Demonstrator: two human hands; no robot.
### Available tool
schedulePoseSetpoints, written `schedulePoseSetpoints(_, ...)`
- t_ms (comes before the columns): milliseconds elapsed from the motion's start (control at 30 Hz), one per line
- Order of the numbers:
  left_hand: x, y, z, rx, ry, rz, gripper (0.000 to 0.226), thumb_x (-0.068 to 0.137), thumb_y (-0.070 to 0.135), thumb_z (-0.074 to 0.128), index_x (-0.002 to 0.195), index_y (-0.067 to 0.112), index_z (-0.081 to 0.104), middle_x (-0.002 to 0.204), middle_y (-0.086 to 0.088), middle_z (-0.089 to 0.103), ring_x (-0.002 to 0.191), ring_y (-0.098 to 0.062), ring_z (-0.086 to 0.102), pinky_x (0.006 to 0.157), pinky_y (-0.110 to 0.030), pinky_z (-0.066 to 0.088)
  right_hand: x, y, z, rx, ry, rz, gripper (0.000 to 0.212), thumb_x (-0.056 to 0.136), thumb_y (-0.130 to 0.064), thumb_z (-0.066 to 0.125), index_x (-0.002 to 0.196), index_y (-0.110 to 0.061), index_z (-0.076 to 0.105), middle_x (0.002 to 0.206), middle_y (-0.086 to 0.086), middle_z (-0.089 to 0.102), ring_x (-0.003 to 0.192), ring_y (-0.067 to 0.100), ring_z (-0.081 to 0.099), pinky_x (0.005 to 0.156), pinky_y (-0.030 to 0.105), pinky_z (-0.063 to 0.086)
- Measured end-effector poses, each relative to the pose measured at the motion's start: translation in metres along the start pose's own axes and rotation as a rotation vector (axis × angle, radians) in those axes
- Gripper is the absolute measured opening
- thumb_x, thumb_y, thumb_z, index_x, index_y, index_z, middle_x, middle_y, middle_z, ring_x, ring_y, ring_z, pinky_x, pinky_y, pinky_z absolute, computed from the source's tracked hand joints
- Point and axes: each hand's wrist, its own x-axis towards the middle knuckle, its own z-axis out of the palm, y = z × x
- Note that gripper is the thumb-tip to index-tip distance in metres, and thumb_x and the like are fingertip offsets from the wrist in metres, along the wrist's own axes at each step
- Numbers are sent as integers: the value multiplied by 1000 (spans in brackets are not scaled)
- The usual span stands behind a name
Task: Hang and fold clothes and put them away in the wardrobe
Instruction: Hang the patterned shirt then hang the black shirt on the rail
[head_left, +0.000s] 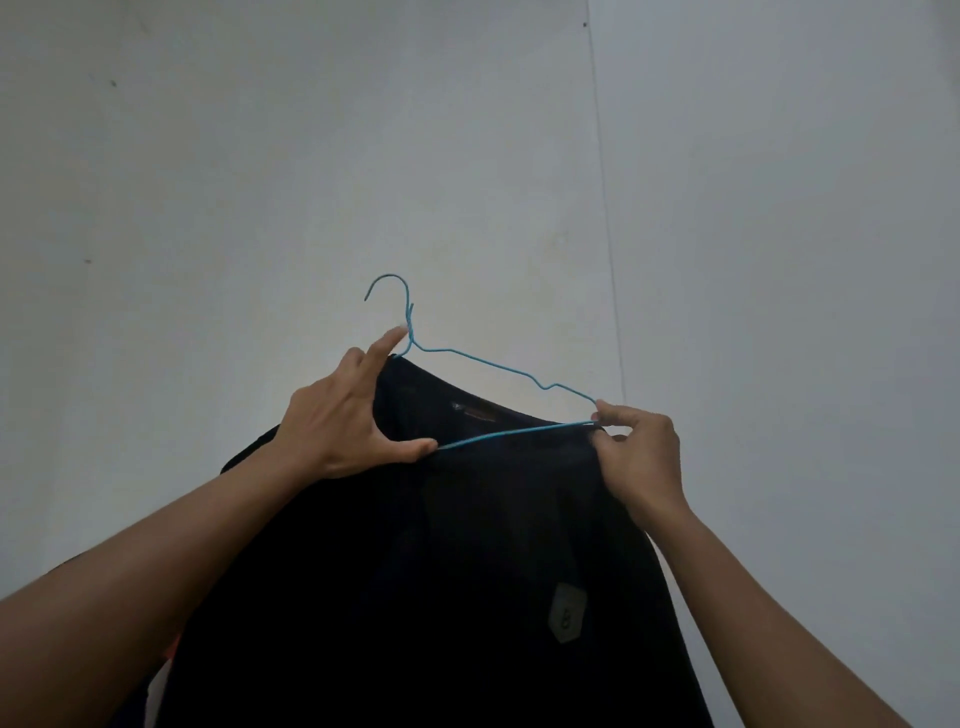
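Note:
A blue wire hanger (485, 364) is held up in front of a pale wall, its hook pointing up and left. A black garment (467, 545) hangs from it, with a small label near the collar and a grey tag lower down. My left hand (343, 415) holds the hanger's left half and the cloth, with the index finger stretched up to the hanger's neck and the thumb on the bottom wire. My right hand (636, 452) pinches the hanger's right tip together with the garment's edge.
A plain grey-white wall (260, 156) fills the background, with a thin vertical seam (602, 182) right of centre. A bit of orange and white (169, 670) shows at the lower left behind the garment.

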Motion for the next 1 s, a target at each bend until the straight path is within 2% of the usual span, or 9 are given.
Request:
schedulePoseSetpoints(67, -1, -2, -1, 74, -35, 18, 120, 50, 98, 49, 151, 54, 0, 103, 10, 41, 67, -18, 54, 63, -33, 46, 3, 5, -2, -26, -62, 4, 19, 89, -7, 66, 96, -20, 77, 98, -7, 74, 77, 17, 71, 80, 35, 60)
schedulePoseSetpoints(100, -2, -4, -1, 92, -52, 14, 121, 49, 101, 47, 151, 55, 2, 102, 11, 39, 67, -16, 52, 63, -32, 45, 4, 6, -4, -38, -87, -2, 18, 89, -7, 66, 93, -21, 77, 100, -10, 73, 80, 16, 71, 83, 38, 59)
schedulePoseSetpoints(200, -4, -12, 0, 78, -63, -13, 121, 46, 102, 47, 152, 55, 11, 100, 13, 39, 69, -15, 52, 63, -31, 44, 6, 3, -11, 12, -171, -11, 24, 89, -5, 68, 83, -26, 76, 95, -17, 72, 88, 9, 70, 82, 30, 58)
schedulePoseSetpoints(300, -8, -17, 0, 40, -31, -25, 125, 41, 104, 46, 151, 53, 18, 96, 13, 40, 66, -14, 53, 59, -30, 42, 8, -5, -16, 139, -271, 57, 23, 90, 1, 66, 87, -20, 76, 92, -8, 73, 87, 7, 68, 68, 15, 53)
schedulePoseSetpoints(433, -13, -23, -2, 7, -1, -22, 132, 32, 103, 51, 150, 52, 23, 92, 12, 40, 65, -16, 53, 60, -32, 46, 12, -11, -18, 162, -370, 120, 26, 92, 3, 64, 92, -21, 76, 93, -1, 73, 88, 15, 68, 74, 31, 59)
schedulePoseSetpoints(667, -21, -28, -6, 3, -9, 2, 145, 26, 100, 59, 154, 46, 19, 94, 11, 41, 64, -16, 51, 58, -32, 46, 9, -17, -14, 262, -403, 230, 31, 94, 7, 55, 104, -14, 76, 93, 5, 75, 79, 19, 68, 80, 44, 57)
schedulePoseSetpoints(800, -22, -31, -8, 0, -18, 32, 144, 29, 95, 66, 155, 41, 20, 92, 11, 39, 62, -17, 50, 55, -29, 44, 10, -20, -10, 301, -409, 262, 32, 94, 9, 53, 105, -12, 75, 92, 6, 74, 83, 21, 70, 87, 43, 60)
schedulePoseSetpoints(933, -20, -35, -7, -33, -8, 49, 141, 34, 87, 73, 156, 38, 22, 89, 9, 38, 59, -16, 46, 52, -27, 38, 11, -22, -7, 294, -403, 238, 31, 94, 10, 55, 104, -12, 75, 88, 2, 73, 81, 18, 71, 76, 32, 62)
schedulePoseSetpoints(1000, -21, -36, -6, -52, 0, 51, 140, 35, 81, 79, 156, 38, 22, 88, 8, 38, 59, -16, 45, 51, -26, 39, 11, -22, -9, 309, -406, 242, 31, 93, 9, 57, 101, -14, 75, 85, 2, 74, 77, 18, 72, 73, 31, 63)
